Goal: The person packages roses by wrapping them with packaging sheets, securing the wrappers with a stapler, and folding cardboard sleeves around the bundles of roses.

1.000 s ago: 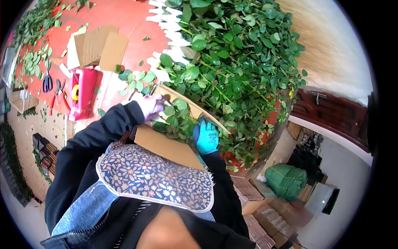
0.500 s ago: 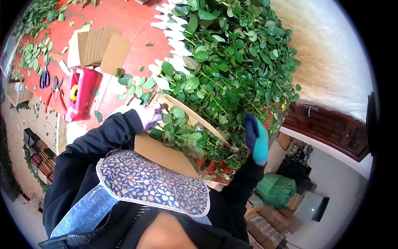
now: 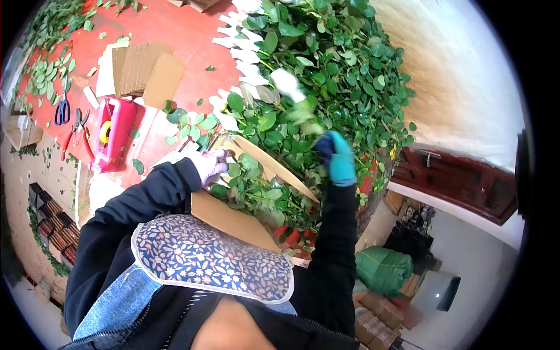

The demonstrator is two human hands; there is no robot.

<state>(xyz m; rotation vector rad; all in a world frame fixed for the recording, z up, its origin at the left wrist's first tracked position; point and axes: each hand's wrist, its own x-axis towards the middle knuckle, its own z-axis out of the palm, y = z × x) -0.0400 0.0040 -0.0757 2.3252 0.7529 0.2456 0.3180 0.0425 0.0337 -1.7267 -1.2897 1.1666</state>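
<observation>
My left hand [image 3: 211, 166], in a pale lilac glove, has its fingers curled at the head end of a small bundle of rose stems [image 3: 249, 184]. That bundle lies between a bent cardboard strip [image 3: 280, 171] and a brown cardboard sheet [image 3: 233, 219] by my apron. My right hand [image 3: 337, 158], in a teal and dark blue glove, is closed on a leafy rose stem [image 3: 304, 114] with a white-wrapped head, blurred by motion. Beneath it spreads a large pile of leafy rose stems [image 3: 350, 76], their white-wrapped heads [image 3: 248, 55] lined up on the left.
On the red table [image 3: 192, 52] are a stack of cardboard pieces [image 3: 140, 73], a pink tape dispenser [image 3: 115, 131], red-handled pruners [image 3: 77, 133], dark scissors [image 3: 62, 109] and loose leaves. A green bundle [image 3: 384, 269] and boxes stand on the floor to the right.
My right hand has moved left over the pile and now has a white-headed rose stem in it, where none showed before. My left hand has stayed at the bundle.
</observation>
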